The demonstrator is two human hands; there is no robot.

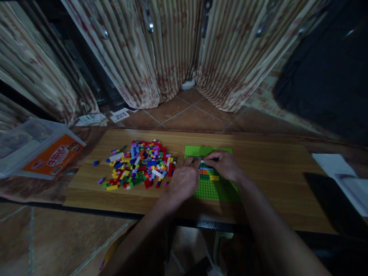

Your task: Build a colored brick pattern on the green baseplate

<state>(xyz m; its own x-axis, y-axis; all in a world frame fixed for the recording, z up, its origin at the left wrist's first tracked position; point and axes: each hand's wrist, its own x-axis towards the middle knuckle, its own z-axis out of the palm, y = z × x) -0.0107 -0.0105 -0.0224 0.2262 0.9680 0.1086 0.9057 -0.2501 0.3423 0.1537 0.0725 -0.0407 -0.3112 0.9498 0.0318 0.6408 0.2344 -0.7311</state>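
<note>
Wood-grain table (273, 165) had a clear plastic tub (43, 149) off its left end, contents too murky. Left hand (185, 178) and right hand (225, 165) were half-curled at bricks (214, 178) on a studded green baseplate (211, 191), couldn't tell their grip.

Striped curtains (172, 57) hang forward of the left hand (185, 178) and right hand (225, 165), above tiled floor (184, 113). Far left of the left hand: translucent container (37, 142), orange label (54, 157). Far right of the right hand: flat black object (330, 199), white paper (335, 165).
</note>
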